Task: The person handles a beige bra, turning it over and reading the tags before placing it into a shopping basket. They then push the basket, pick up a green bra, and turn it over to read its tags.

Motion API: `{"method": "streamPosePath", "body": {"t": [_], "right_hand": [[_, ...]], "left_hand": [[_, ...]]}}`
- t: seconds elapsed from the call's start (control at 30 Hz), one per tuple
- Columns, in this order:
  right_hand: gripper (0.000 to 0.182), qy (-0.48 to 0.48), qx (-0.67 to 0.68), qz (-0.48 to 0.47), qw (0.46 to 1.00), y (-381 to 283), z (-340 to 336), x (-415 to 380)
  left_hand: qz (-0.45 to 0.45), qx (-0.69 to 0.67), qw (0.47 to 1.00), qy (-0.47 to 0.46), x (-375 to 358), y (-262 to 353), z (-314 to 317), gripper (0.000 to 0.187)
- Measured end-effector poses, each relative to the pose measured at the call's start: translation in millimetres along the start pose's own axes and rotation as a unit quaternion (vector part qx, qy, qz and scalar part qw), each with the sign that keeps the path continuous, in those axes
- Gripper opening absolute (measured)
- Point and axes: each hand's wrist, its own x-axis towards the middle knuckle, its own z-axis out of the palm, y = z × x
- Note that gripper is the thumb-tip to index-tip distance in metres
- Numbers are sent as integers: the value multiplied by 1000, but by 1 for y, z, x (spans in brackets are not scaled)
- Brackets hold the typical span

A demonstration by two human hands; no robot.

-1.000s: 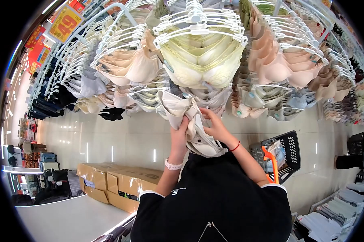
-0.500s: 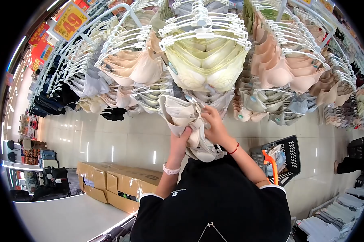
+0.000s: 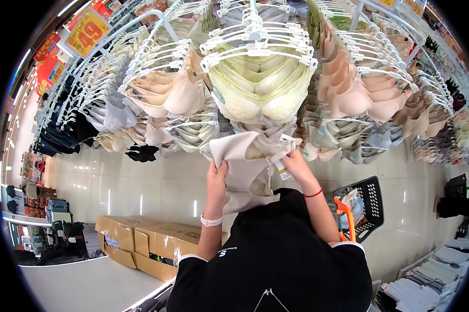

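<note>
In a shop aisle under racks of hanging bras, a person in a black shirt spreads a beige bra [image 3: 245, 166] between both hands at chest height. The left hand [image 3: 216, 179], with a pale wristband, is closed on the garment's left edge; the right hand [image 3: 296, 161], with a red cord at the wrist, pinches its right edge beside a white tag [image 3: 281, 170]. Just above hangs a row of pale yellow bras [image 3: 260, 96] on white hangers. A black shopping basket [image 3: 367, 200] with an orange handle sits at the person's right, cardboard boxes [image 3: 141, 236] on the floor at left.
</note>
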Motion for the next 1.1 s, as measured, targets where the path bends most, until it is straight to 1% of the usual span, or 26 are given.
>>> {"method": "streamPosePath", "body": {"t": [0.1,0.13,0.23,0.27,0.37,0.4,0.43,0.47,0.5,0.53,0.57,0.6,0.63,0.7,0.73,0.87,1.1], "right_hand": [[24,-46,81,55,994,-9,-7,1],[24,-50,70,45,995,-15,-8,-2],[25,-50,-61,-15,997,-9,-21,5],[28,-37,-100,-25,994,-10,-24,5],[27,36,-174,-77,981,-1,-30,3],[30,42,-176,-109,977,2,-31,5],[30,25,-75,-44,996,6,-32,6],[31,9,27,23,999,0,-29,4],[32,-4,129,90,987,-10,-25,0],[33,-10,193,79,978,-18,-17,-6],[33,-41,227,81,970,-19,-11,-8],[33,-72,259,74,960,-18,-4,-9],[33,-103,290,67,949,-17,2,-10],[32,-112,254,59,959,-29,14,-19],[32,-112,245,57,961,-30,19,-20],[33,-109,209,57,970,-35,28,-25],[31,-104,196,60,973,-31,34,-28]], "left_hand": [[17,5,999,37,5,-8,-10,28],[22,0,998,57,7,-11,-14,27],[51,-40,991,116,6,-2,-9,25],[63,-57,987,137,5,3,-7,24],[67,-39,989,124,7,5,-9,25],[64,-26,990,126,9,3,-9,25],[61,-13,990,126,13,-3,-6,24],[58,-10,991,120,13,-7,-1,24],[55,-8,992,114,14,-11,3,24],[51,-16,993,103,11,-14,10,25],[46,-23,995,90,9,-17,16,25],[62,-29,994,80,8,-18,23,27],[47,-20,997,60,5,-17,26,28],[20,-3,1000,24,-2,-13,29,31],[23,-6,1000,15,-4,-13,31,32],[31,-22,999,0,-10,-11,32,32],[36,-25,999,-14,-16,-7,36,32]]}}
